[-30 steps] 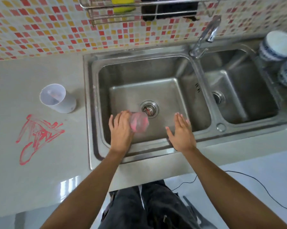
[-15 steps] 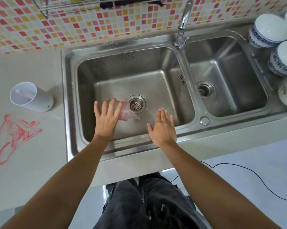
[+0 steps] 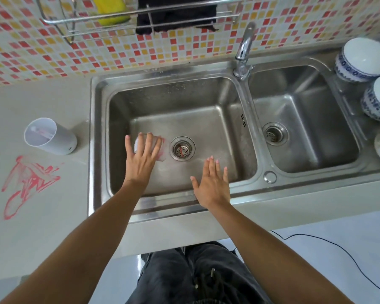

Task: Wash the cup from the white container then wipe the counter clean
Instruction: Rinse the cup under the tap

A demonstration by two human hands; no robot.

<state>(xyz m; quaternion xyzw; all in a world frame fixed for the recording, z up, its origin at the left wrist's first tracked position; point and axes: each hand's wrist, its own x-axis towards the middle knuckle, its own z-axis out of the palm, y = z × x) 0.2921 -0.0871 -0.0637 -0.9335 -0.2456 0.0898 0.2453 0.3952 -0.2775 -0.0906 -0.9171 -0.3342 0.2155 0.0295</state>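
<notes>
So both hands are out over the left basin of the double sink (image 3: 246,99). My left hand (image 3: 141,159) has its fingers spread flat over the clear plastic cup (image 3: 161,150), which lies on its side on the basin floor just left of the drain strainer (image 3: 182,148). The cup has a pinkish tint at the rim. Honestly I can't tell if the hand is pressing on it or just hovering, but it isn't wrapped around it. My right hand (image 3: 212,183) is open and flat too, fingers together, nothing in it, over the near part of the basin.

The white container (image 3: 51,137) lies tipped on the counter (image 3: 42,227) left of the sink, mouth facing me. Near it there's a red scribble stain (image 3: 29,183). Faucet (image 3: 244,51) sits at the far side between basins, blue-patterned bowls (image 3: 360,60) far right, and a yellow sponge (image 3: 110,9) and black cloth (image 3: 176,16) on the wall rack.
</notes>
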